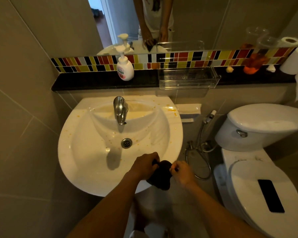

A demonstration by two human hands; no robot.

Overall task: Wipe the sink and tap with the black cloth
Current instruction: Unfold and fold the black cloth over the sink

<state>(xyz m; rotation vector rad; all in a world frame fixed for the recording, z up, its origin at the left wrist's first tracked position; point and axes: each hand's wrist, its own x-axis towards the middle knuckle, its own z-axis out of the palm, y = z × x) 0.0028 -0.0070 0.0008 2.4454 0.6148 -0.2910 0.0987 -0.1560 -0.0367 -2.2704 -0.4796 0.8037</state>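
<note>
- The sink is a white basin fixed to the wall at centre left, and it is dirty: orange-yellow specks dot the bowl and the left rim, and thicker orange smears sit on the far right corner of the rim.
- The tap is a metal spout standing at the far middle of the sink, pointing toward the near side above the drain. It looks dull and unwiped, though any marks on it are too small to make out.
- The black cloth is bunched over the near right edge of the sink, held up between both hands and hanging partly past the rim.
- The left hand is clenched around the left part of the cloth, knuckles up.
- The right hand pinches the right edge of the cloth between fingertips and thumb.
- By my reading, the step in hand is getting the cloth ready, gathering or folding it into a pad; wiping seems not yet begun.
- The next move likely calls for pressing the cloth flat on the porcelain and sweeping over the specks, then reaching to the far right smears and wrapping the tap.
</note>
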